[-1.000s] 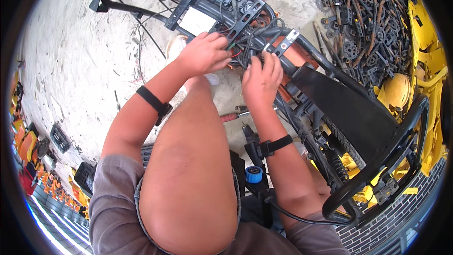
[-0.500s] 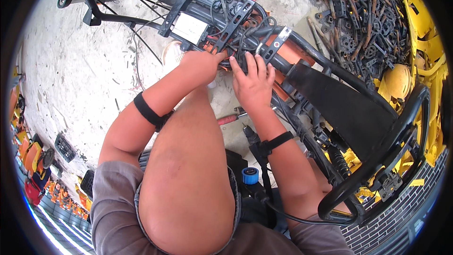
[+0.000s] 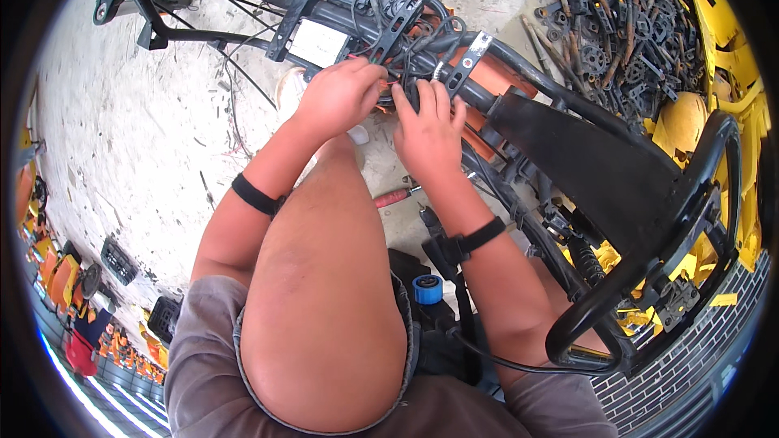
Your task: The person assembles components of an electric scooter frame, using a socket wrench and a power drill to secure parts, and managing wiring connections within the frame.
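Observation:
A stripped black scooter frame (image 3: 568, 154) lies across the concrete floor in front of me. Both hands work in a tangle of black wires (image 3: 410, 53) beside an orange body part (image 3: 487, 81) near the frame's middle. My left hand (image 3: 339, 96) has its fingers closed on the wires next to a white-labelled box (image 3: 319, 42). My right hand (image 3: 428, 131) lies over the same bundle, fingers curled into it. My bare knee (image 3: 324, 276) fills the lower middle of the view. Each wrist wears a black band.
A pile of dark metal parts (image 3: 617, 24) lies at the upper right beside yellow body panels (image 3: 730, 97). A red-handled tool (image 3: 393, 196) lies on the floor under my right forearm. A blue tape roll (image 3: 428, 288) sits on a black bag. Orange items line the left edge.
The view has drifted, so the frame sits lower in the picture. My hands have stayed on the wire bundle, drawing a little closer together.

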A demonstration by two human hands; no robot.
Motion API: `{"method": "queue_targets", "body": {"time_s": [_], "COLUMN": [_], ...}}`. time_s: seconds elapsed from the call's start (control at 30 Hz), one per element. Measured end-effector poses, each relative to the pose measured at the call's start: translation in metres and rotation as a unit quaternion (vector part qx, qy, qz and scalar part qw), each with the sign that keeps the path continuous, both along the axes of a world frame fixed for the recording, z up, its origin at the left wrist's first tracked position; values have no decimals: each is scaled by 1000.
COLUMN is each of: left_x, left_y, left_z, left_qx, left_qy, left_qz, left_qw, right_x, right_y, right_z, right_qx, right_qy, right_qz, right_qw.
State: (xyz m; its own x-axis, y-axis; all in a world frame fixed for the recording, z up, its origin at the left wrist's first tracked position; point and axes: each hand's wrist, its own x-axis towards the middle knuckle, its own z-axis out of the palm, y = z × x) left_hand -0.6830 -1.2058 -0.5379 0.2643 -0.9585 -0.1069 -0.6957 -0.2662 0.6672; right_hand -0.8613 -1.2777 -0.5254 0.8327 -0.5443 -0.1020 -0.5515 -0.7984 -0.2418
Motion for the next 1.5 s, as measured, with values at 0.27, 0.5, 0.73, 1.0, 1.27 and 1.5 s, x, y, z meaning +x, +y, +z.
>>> {"method": "queue_targets", "body": {"time_s": [0.27,0.5,0.73,1.0,1.27,1.5], "left_x": [-3,-13,-19,-20,-19,-25], "left_y": [7,12,8,6,6,6], "left_z": [-19,-40,-49,-48,-52,-48], "left_qx": [-81,-190,-179,-185,-182,-171], "left_qy": [-72,-99,-64,-48,-93,-103], "left_qz": [-67,-134,-103,-102,-126,-88], "left_qw": [992,967,976,976,971,976], "right_x": [-76,-86,-76,-74,-68,-76], "right_y": [71,36,-13,-17,-13,0], "right_z": [16,50,45,14,-4,19], "right_qx": [217,-63,-31,-61,-98,-99], "right_qy": [-67,-12,168,200,198,212], "right_qz": [-128,-58,-85,-67,-105,-87], "right_qw": [965,996,982,976,970,969]}}
